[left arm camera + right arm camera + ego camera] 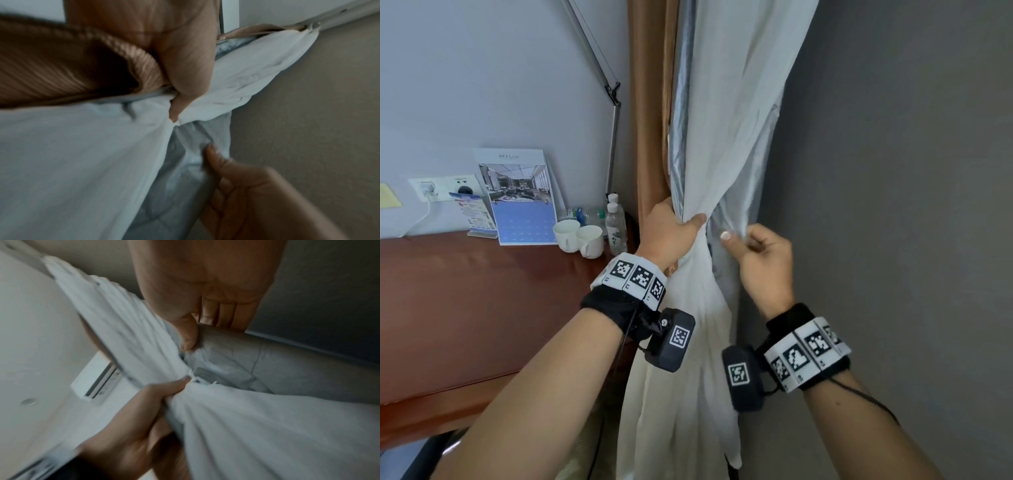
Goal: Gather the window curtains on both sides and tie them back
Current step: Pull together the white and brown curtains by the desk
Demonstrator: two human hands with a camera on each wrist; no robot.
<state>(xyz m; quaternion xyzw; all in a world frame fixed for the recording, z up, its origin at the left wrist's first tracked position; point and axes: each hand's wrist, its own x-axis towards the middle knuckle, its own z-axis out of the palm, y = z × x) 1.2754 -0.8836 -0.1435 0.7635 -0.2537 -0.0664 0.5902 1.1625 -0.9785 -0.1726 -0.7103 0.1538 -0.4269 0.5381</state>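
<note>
A white curtain hangs in the corner with a silvery grey lining and a tan curtain to its left. My left hand grips the white and tan cloth bunched together at waist height, thumb across the front. In the left wrist view that hand squeezes the white curtain against the ribbed tan curtain. Just to the right, my right hand pinches a fold of the grey lining between thumb and curled fingers. No tie-back shows.
A brown desk on the left carries two white cups, water bottles, a calendar and a leaflet stand. A metal lamp arm runs up the wall. A grey wall closes off the right.
</note>
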